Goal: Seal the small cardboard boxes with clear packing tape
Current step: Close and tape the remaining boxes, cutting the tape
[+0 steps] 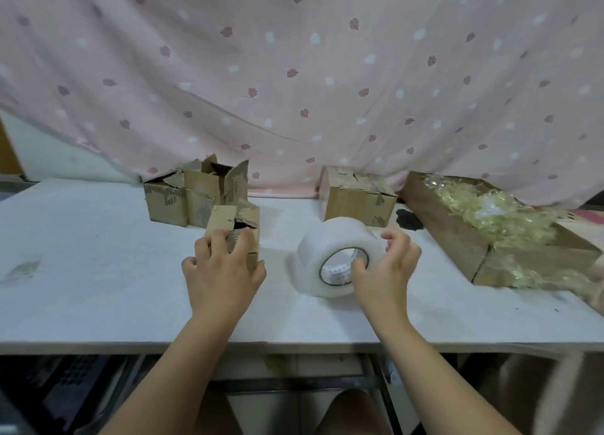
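Print on the boxes (358, 196) and tape roll core (340, 269) too blurred to read

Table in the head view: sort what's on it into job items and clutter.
For the job:
- small cardboard box under the left hand
- clear packing tape roll in the right hand
- open boxes at the back
- closed box

Lying about:
- cardboard tray of crumpled used tape
- pink curtain
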Available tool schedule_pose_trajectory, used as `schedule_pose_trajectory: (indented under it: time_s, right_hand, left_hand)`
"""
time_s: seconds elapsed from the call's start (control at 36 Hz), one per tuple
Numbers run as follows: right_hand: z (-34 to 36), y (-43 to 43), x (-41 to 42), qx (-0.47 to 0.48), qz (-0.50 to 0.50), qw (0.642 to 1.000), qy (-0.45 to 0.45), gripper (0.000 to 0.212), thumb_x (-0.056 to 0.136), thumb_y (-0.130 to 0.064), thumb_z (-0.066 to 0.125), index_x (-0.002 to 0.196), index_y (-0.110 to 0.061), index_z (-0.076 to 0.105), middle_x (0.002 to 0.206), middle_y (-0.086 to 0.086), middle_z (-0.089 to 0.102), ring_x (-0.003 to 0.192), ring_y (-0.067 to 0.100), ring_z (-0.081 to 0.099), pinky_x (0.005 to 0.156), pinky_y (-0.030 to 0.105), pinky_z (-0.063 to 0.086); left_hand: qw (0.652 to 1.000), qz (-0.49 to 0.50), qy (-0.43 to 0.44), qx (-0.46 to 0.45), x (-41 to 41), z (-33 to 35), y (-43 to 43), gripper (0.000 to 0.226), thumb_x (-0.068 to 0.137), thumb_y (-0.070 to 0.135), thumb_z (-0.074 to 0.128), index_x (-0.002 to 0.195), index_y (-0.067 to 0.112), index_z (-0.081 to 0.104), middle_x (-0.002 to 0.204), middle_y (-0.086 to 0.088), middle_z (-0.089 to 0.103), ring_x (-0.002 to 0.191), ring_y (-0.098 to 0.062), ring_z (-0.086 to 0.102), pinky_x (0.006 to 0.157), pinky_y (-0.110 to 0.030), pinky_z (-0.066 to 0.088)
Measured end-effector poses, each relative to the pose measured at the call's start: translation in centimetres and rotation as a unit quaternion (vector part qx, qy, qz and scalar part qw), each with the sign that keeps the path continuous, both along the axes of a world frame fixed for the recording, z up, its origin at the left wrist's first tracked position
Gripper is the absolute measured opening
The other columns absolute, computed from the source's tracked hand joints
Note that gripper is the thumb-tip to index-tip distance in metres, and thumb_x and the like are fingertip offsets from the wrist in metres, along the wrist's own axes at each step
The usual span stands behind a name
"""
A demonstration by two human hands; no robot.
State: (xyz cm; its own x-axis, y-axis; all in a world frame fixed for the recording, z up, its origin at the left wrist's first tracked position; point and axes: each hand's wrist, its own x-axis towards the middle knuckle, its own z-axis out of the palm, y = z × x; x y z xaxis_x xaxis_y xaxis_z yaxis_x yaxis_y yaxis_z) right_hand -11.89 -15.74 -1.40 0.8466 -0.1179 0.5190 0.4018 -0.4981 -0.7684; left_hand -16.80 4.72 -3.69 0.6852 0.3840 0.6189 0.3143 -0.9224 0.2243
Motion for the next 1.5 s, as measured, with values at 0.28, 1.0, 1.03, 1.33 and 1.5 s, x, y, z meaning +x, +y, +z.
schedule_pose_trajectory:
  time_s: [0.28,1.0,1.03,1.33,1.5]
  right_hand:
    - [-2.8,-0.2,2.3,0.088,0.027,0.97,0.224,0.072,0.082,-0.021,0.078,0.14,-0.02,0.036,0.119,-0.002,0.059,0.107,0.022,0.055,0.08,0.031,0.041]
    - [-1.2,5.0,1.9,0.595,0.149,0.661,0.432,0.03,0.086,-0.007,0.071,0.114,-0.003,0.06,0.118,0.022,0.062,0.104,0.037,0.063,0.079,0.048,0.057]
    - [-1.4,5.2,1.9,0.595,0.152,0.661,0.432,0.027,0.086,-0.007,0.071,0.111,-0.002,0.061,0.117,0.022,0.063,0.104,0.036,0.064,0.08,0.047,0.057]
    - [-2.3,7.7,1.7,0.596,0.168,0.657,0.431,0.038,0.097,-0.024,0.06,0.131,-0.011,0.051,0.118,0.022,0.064,0.098,0.04,0.067,0.077,0.054,0.056]
    - [-1.5,7.2,0.9,0.599,0.149,0.65,0.444,0.027,0.088,-0.003,0.062,0.115,-0.002,0.06,0.106,0.02,0.069,0.092,0.034,0.069,0.061,0.042,0.058]
  left_hand:
    - [1.0,-0.009,0.018,-0.019,-0.8,0.3,0.1,0.051,0.078,0.044,0.068,0.125,0.029,0.056,0.128,-0.008,0.05,0.113,-0.032,0.041,0.081,-0.045,0.04]
    - [0.996,-0.031,-0.083,-0.017,-0.1,-1.3,0.5,0.055,0.062,0.036,0.083,0.113,0.025,0.066,0.114,-0.012,0.058,0.103,-0.028,0.037,0.076,-0.05,0.045]
    - [0.996,-0.032,-0.086,-0.017,-0.1,-1.4,0.5,0.055,0.061,0.036,0.083,0.113,0.025,0.066,0.114,-0.012,0.058,0.104,-0.028,0.037,0.076,-0.05,0.045]
    - [0.996,-0.036,-0.077,-0.014,-0.5,-1.0,0.4,0.057,0.059,0.036,0.085,0.112,0.023,0.068,0.112,-0.012,0.06,0.101,-0.031,0.044,0.072,-0.049,0.045]
    - [0.998,-0.036,-0.052,-0.012,-0.6,-0.6,0.3,0.058,0.059,0.036,0.085,0.112,0.022,0.069,0.111,-0.013,0.06,0.099,-0.034,0.048,0.071,-0.048,0.046]
